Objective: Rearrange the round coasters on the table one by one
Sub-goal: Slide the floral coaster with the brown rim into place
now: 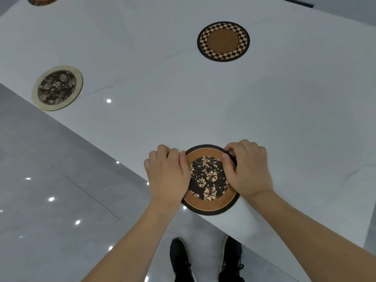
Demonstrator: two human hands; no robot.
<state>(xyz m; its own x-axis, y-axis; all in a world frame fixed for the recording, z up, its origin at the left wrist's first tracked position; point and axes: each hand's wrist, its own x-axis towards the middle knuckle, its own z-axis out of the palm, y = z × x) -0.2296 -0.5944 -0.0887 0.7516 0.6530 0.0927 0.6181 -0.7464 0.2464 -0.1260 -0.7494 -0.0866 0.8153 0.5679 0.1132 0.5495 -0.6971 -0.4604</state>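
Note:
A round coaster with a brown ring and a black floral centre lies at the near edge of the white table, slightly overhanging it. My left hand grips its left rim and my right hand grips its right rim, fingers curled over the edge. A checkered coaster with a brown centre lies farther back. Off to the left sits a cream-rimmed coaster with a dark floral centre. Another coaster is cut off at the top left.
The table edge runs diagonally from upper left to lower right. Below it is a glossy grey tiled floor with light reflections. My black shoes stand close to the table edge.

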